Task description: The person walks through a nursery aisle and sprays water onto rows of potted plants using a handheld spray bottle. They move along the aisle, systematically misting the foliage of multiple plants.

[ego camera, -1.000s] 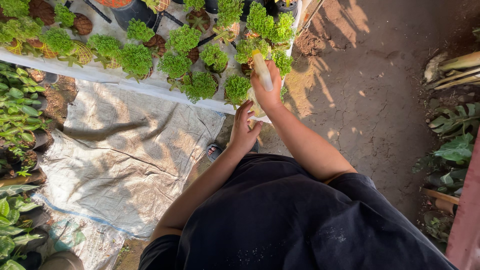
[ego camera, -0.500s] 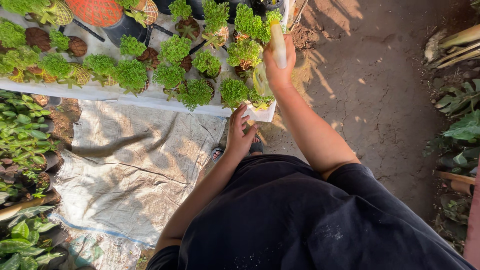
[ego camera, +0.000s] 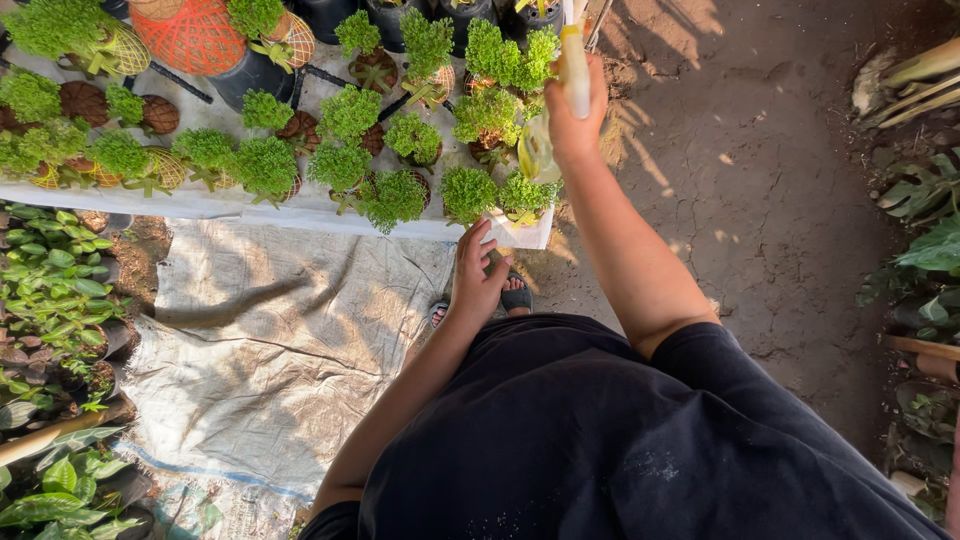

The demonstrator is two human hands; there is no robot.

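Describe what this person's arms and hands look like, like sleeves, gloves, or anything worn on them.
Both arms are bare from the hands up to short black sleeves of a dark top. The left hand and the right hand wear no gloves. No watch, ring or bracelet shows on either wrist or on the fingers that are in view.

Single view, head-worn camera, looking almost straight down along the wearer's front. The black shirt (ego camera: 620, 440) fills the lower centre, very near the lens. Top of frame faces forward and away from the body: a white bench (ego camera: 250, 205) of small green potted plants (ego camera: 265, 165) runs across the upper left, at arm's reach. Both arms extend up-frame from the torso; right hand (ego camera: 577, 110) sits near the top edge, left hand (ego camera: 477, 278) mid-frame. Ground lies farther below: grey sheet (ego camera: 270, 340) left, bare soil (ego camera: 790, 200) right. Slight wide-angle bending at the edges, probably. No second view for overlap.
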